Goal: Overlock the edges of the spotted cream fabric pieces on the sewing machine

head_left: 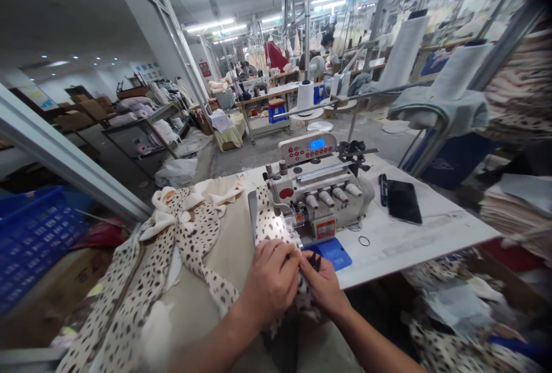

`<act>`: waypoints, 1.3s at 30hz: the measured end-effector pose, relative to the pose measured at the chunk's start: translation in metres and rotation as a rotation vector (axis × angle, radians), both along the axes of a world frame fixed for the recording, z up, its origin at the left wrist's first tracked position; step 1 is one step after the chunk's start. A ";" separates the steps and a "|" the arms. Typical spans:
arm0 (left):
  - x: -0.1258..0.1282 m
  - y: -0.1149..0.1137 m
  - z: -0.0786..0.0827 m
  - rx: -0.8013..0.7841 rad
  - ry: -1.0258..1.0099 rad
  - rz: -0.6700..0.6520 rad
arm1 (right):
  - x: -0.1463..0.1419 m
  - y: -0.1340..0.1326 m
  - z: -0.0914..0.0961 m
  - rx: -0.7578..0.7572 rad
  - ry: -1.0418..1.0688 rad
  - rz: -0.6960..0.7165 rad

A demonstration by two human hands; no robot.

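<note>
My left hand [276, 275] is closed on the edge of a cream fabric piece with dark spots [268, 220], just in front of the overlock sewing machine [321, 189]. Close beside it, my right hand [322, 285] pinches the same fabric edge, thumb and fingertips almost touching the left fingers. Dark pointed tips, looking like thread snips [315, 261], stick out of the right hand; the rest of that tool is hidden. The fabric runs from under the lit presser foot area down between my hands and hangs below the table edge.
More spotted fabric [194, 229] lies heaped at the left. A phone [403, 200] and a black hair-tie-like ring [364, 241] rest on the white tabletop [388, 252]. Thread cones [401, 51] stand above right. A blue basket [30, 241] is far left; scraps [457, 310] fill the lower right.
</note>
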State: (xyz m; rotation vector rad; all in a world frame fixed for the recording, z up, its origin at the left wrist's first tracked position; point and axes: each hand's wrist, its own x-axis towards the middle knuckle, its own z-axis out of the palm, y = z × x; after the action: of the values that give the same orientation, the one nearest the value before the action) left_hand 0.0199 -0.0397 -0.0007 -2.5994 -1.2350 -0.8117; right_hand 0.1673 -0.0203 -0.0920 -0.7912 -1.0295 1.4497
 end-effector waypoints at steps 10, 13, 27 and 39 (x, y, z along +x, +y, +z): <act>0.002 -0.001 0.003 -0.015 0.004 0.006 | -0.002 -0.001 0.001 -0.019 -0.027 -0.059; -0.001 -0.002 0.004 -0.004 -0.003 0.002 | -0.003 0.000 0.002 -0.028 -0.033 -0.070; -0.157 -0.009 -0.037 -0.529 -0.165 1.005 | 0.007 -0.001 -0.002 0.018 -0.215 0.121; -0.065 -0.089 -0.077 -1.547 -0.988 0.354 | 0.009 0.000 -0.008 0.045 -0.273 0.115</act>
State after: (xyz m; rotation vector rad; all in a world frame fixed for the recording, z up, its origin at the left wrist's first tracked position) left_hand -0.0449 -0.1282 -0.0774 -2.3881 -3.6318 -1.5032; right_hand 0.1766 -0.0207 -0.0996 -0.9278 -1.3279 1.4353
